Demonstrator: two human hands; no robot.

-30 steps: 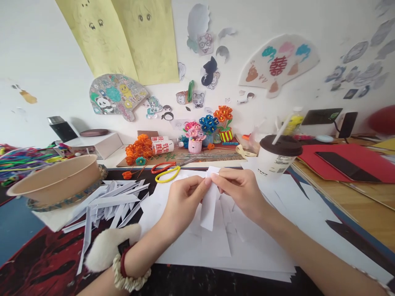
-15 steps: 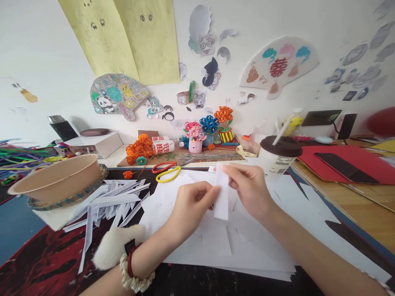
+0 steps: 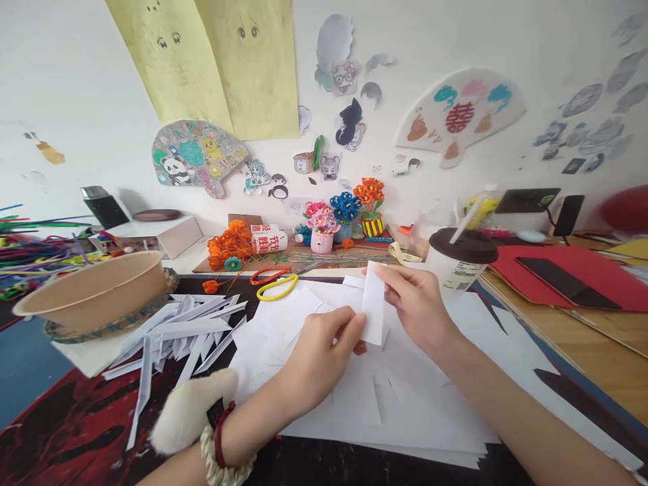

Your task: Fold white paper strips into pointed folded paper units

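Observation:
A narrow folded strip of white paper (image 3: 373,307) is held up between both hands, above the paper sheets. My left hand (image 3: 327,354) pinches its lower left edge between thumb and fingers. My right hand (image 3: 418,304) grips the upper right part, thumb in front. Beneath them spread white paper sheets (image 3: 405,418) with smaller cut pieces on top. To the left lies a pile of folded paper strips (image 3: 187,329). Behind the sheets rest scissors (image 3: 277,287) with one red and one yellow handle loop.
A beige oval bowl (image 3: 91,287) stands at the left. A lidded cup with a straw (image 3: 458,263) is behind my right hand. Flower pots (image 3: 322,241) line the back. A phone (image 3: 567,282) lies on a red folder (image 3: 511,263). A fluffy white object (image 3: 190,415) touches my left forearm.
Both hands and the paper strip have moved slightly to the right in view. The strip is still pinched by both hands. The whole view has shifted a little.

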